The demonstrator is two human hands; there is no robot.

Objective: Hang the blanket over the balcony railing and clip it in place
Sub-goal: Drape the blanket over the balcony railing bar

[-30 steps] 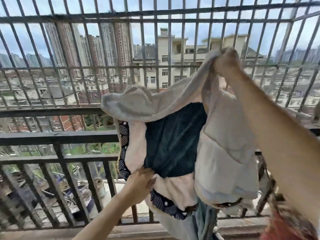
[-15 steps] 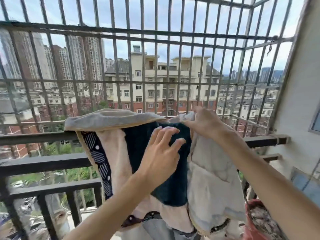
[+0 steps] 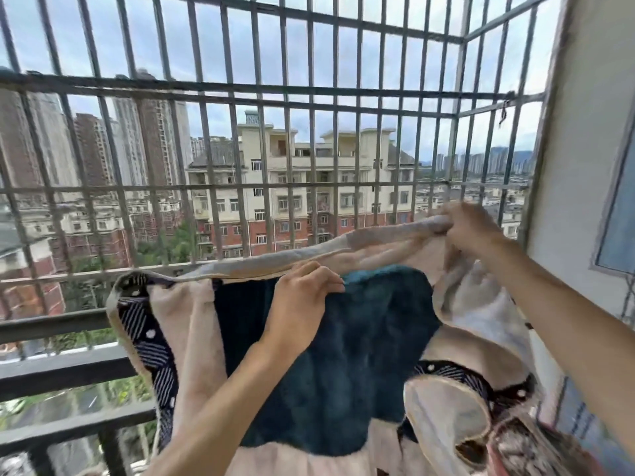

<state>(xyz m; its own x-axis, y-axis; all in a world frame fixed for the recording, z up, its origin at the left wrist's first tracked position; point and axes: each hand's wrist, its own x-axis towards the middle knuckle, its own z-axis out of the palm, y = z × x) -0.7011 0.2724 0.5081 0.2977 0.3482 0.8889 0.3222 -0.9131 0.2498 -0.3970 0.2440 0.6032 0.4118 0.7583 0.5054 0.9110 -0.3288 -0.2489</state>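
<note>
On the balcony, at about the height of the dark railing (image 3: 51,324), the blanket (image 3: 371,338) is held up lengthwise between two bare hands. The left hand (image 3: 302,293) has its grip clamped on the top hem near the middle, fingers curled over the edge from behind and the thumb on the near side. The right hand (image 3: 470,231) is higher and further right. It is slightly blurred, and its grip is closed in a fist round a bunched roll of the same hem.

The blanket shows a deep teal plush patch in the centre and pale cream plush around it. A navy band printed with white stripes and dots runs down the left side and across the lower right. Its far left corner droops in front of the railing; whether it rests on a bar cannot be told. The lower part hangs in folds towards the person.

Behind stands a grey metal grille (image 3: 240,91), and a short cord (image 3: 503,111) is knotted on it at the upper right. Through the bars a cream and red-brick apartment block (image 3: 302,187) is seen. A pale wall (image 3: 584,166) with a window (image 3: 618,218) closes the right side, and a reddish patterned cloth (image 3: 536,448) lies at the bottom right.
</note>
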